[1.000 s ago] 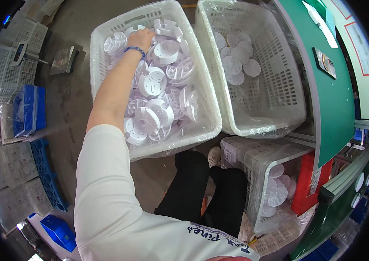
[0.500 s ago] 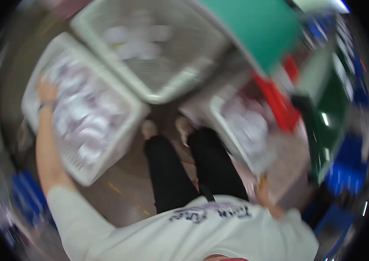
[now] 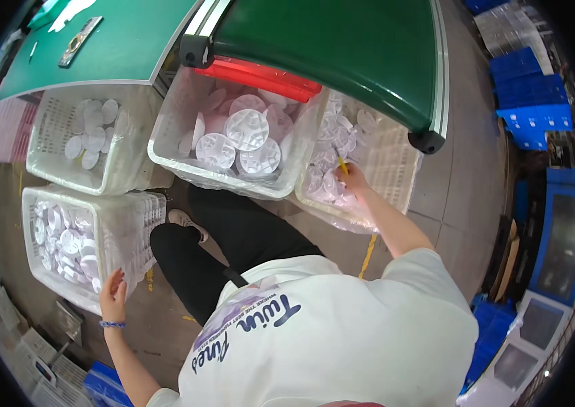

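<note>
A: Landmark is the green conveyor point(image 3: 342, 47). Where's the right hand point(image 3: 350, 180)?

B: Just on its near side, over the right crate point(image 3: 399, 163). Fingers drawn narrow around a slim yellow tool point(image 3: 342, 165), which points away from the wrist, toward the conveyor. Looks like a pinch for steering the tip, not a full fist.

A: And the left hand point(image 3: 113, 298)?

B: Well left of the conveyor, nearer the body, beside the near corner of the left crate point(image 3: 100, 234). Fingers loosely apart, nothing seen in them. Can't tell if they touch the rim.

A: Why the plastic film point(image 3: 267, 190)?

B: It wraps the middle crate point(image 3: 226, 178), partly under the conveyor's left end. Probably keeps the round clear parts point(image 3: 247, 130) from scuffing or slipping through the slots. The crates sit close around the legs, presumably for easy reach.

A: What's hard to read?

B: The tool's grip end is lost in the hand; its tip blurs into the pale pieces point(image 3: 328, 183) beneath. The red tray point(image 3: 260, 78), along the conveyor's near edge, hides the middle crate's back. The conveyor covers the right crate's far side. Pieces overlap too much to count.
</note>
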`<act>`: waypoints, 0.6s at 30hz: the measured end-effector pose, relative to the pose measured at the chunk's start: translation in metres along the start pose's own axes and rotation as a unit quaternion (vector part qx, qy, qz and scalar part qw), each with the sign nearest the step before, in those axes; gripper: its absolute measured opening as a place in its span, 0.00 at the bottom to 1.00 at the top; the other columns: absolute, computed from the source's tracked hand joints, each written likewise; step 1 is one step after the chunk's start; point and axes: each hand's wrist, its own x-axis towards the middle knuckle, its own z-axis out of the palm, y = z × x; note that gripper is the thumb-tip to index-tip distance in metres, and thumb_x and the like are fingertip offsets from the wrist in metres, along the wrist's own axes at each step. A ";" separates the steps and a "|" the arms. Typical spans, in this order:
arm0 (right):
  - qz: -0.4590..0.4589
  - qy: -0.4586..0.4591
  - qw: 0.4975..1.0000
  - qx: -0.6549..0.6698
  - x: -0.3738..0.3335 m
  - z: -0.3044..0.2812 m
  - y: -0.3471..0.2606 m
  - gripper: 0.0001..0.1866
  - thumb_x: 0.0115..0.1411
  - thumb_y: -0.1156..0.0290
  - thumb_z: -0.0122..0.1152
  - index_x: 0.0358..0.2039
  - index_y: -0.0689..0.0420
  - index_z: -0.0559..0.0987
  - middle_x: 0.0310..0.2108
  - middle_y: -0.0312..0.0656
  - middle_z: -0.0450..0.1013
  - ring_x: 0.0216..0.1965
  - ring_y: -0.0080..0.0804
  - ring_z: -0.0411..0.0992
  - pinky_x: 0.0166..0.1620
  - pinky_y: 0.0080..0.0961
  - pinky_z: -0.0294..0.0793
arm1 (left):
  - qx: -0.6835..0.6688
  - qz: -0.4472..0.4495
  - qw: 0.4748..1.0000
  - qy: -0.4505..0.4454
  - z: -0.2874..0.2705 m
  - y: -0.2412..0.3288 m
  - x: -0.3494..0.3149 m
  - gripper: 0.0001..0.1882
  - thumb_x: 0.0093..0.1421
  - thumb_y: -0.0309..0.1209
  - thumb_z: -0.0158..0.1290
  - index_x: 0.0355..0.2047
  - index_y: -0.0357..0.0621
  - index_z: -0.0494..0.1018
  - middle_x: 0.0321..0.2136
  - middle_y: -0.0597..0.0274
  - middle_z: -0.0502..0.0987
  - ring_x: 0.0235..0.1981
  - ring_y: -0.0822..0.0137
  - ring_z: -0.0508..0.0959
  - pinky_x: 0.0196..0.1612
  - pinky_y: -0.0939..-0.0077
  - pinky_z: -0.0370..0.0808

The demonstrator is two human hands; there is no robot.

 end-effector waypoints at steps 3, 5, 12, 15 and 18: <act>-0.051 0.303 0.950 -0.060 0.102 -0.019 0.031 0.23 0.47 0.64 0.68 0.38 0.62 0.69 0.27 0.40 0.71 0.24 0.27 0.69 0.26 0.28 0.68 | -0.029 -0.041 0.999 0.009 0.032 0.005 -0.047 0.19 0.61 0.23 0.47 0.53 0.41 0.67 0.43 0.58 0.75 0.45 0.70 0.74 0.48 0.79 0.69; -0.076 0.405 0.909 -0.061 0.140 -0.022 0.026 0.23 0.45 0.65 0.68 0.37 0.64 0.69 0.23 0.41 0.69 0.21 0.27 0.68 0.23 0.28 0.67 | -0.057 -0.071 0.995 -0.032 0.045 0.015 -0.071 0.19 0.59 0.21 0.48 0.52 0.39 0.67 0.41 0.58 0.75 0.43 0.70 0.74 0.46 0.78 0.71; -0.161 0.431 0.886 0.060 0.148 -0.033 0.052 0.19 0.45 0.73 0.61 0.38 0.64 0.69 0.29 0.44 0.71 0.29 0.35 0.70 0.34 0.30 0.68 | -0.012 -0.018 0.999 -0.027 0.081 0.081 -0.045 0.19 0.58 0.21 0.51 0.51 0.38 0.68 0.42 0.56 0.76 0.43 0.69 0.76 0.46 0.77 0.72; -0.182 0.324 0.919 0.133 0.047 -0.037 0.030 0.20 0.47 0.78 0.58 0.42 0.62 0.69 0.34 0.42 0.71 0.35 0.33 0.71 0.41 0.29 0.71 | -0.039 0.093 0.991 -0.087 0.119 0.143 -0.035 0.19 0.59 0.21 0.49 0.52 0.39 0.67 0.45 0.57 0.75 0.47 0.68 0.74 0.50 0.76 0.70; -0.171 0.194 0.936 0.240 -0.086 0.003 -0.033 0.15 0.49 0.78 0.56 0.39 0.61 0.69 0.30 0.38 0.70 0.27 0.24 0.70 0.29 0.23 0.71 | -0.190 0.137 0.948 -0.215 0.173 0.199 -0.014 0.21 0.61 0.21 0.47 0.56 0.38 0.63 0.52 0.56 0.70 0.53 0.67 0.70 0.55 0.74 0.65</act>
